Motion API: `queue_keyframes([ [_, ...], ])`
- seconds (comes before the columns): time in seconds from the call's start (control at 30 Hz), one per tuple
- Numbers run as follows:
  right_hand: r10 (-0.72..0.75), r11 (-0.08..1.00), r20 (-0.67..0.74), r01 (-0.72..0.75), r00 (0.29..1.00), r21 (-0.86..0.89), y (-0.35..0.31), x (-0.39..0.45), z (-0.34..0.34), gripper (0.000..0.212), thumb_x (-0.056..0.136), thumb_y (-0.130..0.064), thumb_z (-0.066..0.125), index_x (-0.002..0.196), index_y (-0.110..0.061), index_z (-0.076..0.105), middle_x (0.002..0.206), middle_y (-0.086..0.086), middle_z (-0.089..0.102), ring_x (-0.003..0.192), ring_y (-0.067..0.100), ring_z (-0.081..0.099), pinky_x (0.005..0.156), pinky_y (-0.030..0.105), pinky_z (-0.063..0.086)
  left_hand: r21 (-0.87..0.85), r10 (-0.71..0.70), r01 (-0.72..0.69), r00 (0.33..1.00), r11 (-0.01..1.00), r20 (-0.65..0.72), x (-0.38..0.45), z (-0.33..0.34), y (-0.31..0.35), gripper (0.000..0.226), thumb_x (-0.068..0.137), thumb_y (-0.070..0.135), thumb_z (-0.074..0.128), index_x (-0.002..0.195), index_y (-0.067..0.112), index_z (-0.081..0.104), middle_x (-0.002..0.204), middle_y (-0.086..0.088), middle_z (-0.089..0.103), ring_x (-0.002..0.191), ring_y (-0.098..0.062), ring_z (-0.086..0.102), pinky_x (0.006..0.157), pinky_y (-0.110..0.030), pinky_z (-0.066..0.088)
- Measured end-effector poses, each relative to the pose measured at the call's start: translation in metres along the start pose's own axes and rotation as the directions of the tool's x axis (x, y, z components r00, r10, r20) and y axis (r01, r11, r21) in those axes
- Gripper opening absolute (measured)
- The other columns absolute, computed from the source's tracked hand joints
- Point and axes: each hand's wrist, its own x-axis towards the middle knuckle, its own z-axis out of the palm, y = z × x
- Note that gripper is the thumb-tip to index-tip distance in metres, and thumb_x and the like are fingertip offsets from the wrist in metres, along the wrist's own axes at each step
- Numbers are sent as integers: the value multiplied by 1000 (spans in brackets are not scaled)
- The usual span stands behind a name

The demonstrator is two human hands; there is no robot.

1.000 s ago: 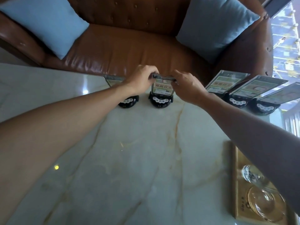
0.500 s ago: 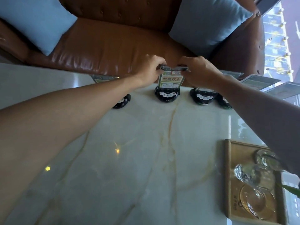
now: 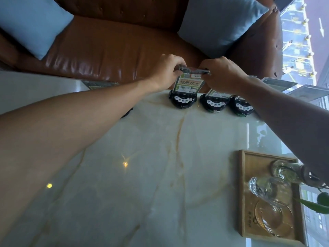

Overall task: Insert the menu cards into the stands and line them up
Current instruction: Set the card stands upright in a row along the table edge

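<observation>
A green and white menu card [image 3: 189, 84] stands in a black round stand [image 3: 182, 101] at the far edge of the marble table [image 3: 142, 175]. My left hand [image 3: 164, 72] grips the card's top left corner and my right hand [image 3: 222, 73] grips its top right corner. Right beside it stand two more black stands [image 3: 214, 103] [image 3: 242, 106] with cards, close together in a row. Another stand [image 3: 127, 112] with its card [image 3: 99, 84] is at the left, mostly hidden behind my left forearm. Further cards [image 3: 277, 83] show at the far right behind my right arm.
A brown leather sofa [image 3: 106, 47] with two blue cushions [image 3: 32, 24] [image 3: 222, 24] lies just beyond the table's far edge. A wooden tray [image 3: 243, 193] with glassware [image 3: 270, 189] sits at the near right, with a green leaf [image 3: 313, 205] beside it. A window is at the right.
The stand with the card, held by both hands, has slid right along the far edge and now sits close to the stands on the right. The gap to the left stand has widened.
</observation>
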Motion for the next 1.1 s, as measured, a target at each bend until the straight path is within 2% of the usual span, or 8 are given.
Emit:
queue_keyframes([
  [0.13, 6, 1000, 7, -6, 1000, -7, 6, -4, -1, 23, 87, -15, 50, 100, -22, 68, 95, 12, 68, 77, 31, 55, 68, 30, 40, -5, -11, 11, 1000, 1000, 17, 1, 4, 5, 17, 86, 7, 67, 100, 12, 76, 93, -3, 75, 83, -15, 65, 73, -25, 48],
  [0.33, 4, 1000, 16, -4, 1000, -3, 12, -10, -4, 25, 87, -11, 50, 102, -20, 68, 94, 14, 69, 74, 31, 54, 66, 29, 39, 3, -2, 1, 1000, 1000, 15, 3, 8, 12, 17, 87, 9, 67, 101, 13, 76, 95, -3, 76, 83, -13, 64, 67, -18, 40],
  [0.43, -14, 1000, 23, 14, 1000, -3, 11, -12, -5, 28, 89, -11, 49, 108, -20, 68, 98, 16, 68, 82, 37, 60, 67, 30, 39, 2, -17, 17, 1000, 1000, 5, 4, 7, 13, 16, 88, 9, 66, 100, 13, 76, 94, -3, 76, 82, -12, 63, 66, -16, 37],
  [0.63, 23, 999, 27, -24, 999, 43, 12, -8, -1, 30, 90, -11, 47, 110, -22, 67, 100, 14, 69, 79, 33, 59, 66, 32, 44, -7, -41, 41, 999, 999, 18, 4, 8, 11, 15, 89, 12, 67, 102, 13, 76, 97, -1, 75, 80, -7, 58, 69, -17, 39],
  [0.77, 42, 998, 22, -43, 999, 43, 11, -8, 1, 29, 91, -14, 45, 111, -21, 66, 98, 15, 66, 76, 31, 54, 67, 33, 45, -6, -51, 52, 998, 999, 36, 4, 6, 11, 16, 89, 13, 66, 102, 13, 75, 97, -1, 75, 79, -9, 57, 66, -16, 36],
  [0.87, 63, 997, 42, -65, 997, 45, 11, -9, 1, 27, 91, -16, 50, 114, -21, 64, 94, 9, 62, 78, 32, 57, 68, 34, 47, -5, -50, 51, 996, 999, 70, 0, 2, 13, 16, 90, 16, 66, 104, 13, 73, 95, -2, 74, 79, -13, 61, 66, -23, 43],
  [0.97, 66, 997, 28, -67, 997, 38, 5, -11, -1, 30, 88, -29, 58, 116, -18, 58, 106, 12, 68, 88, 36, 64, 75, 43, 55, 5, -98, 98, 992, 995, 83, -9, -10, 6, 27, 90, 22, 68, 115, 13, 69, 101, -2, 72, 84, -12, 62, 73, -25, 48],
  [1.1, 36, 993, -81, -26, 996, 116, -19, -9, -8, 41, 87, -32, 59, 125, -18, 55, 121, 13, 61, 105, 36, 61, 92, 46, 50, 42, -155, 153, 986, 987, 62, -26, -43, -16, 32, 90, 24, 69, 121, 15, 67, 105, -3, 71, 91, -14, 65, 80, -26, 51],
])
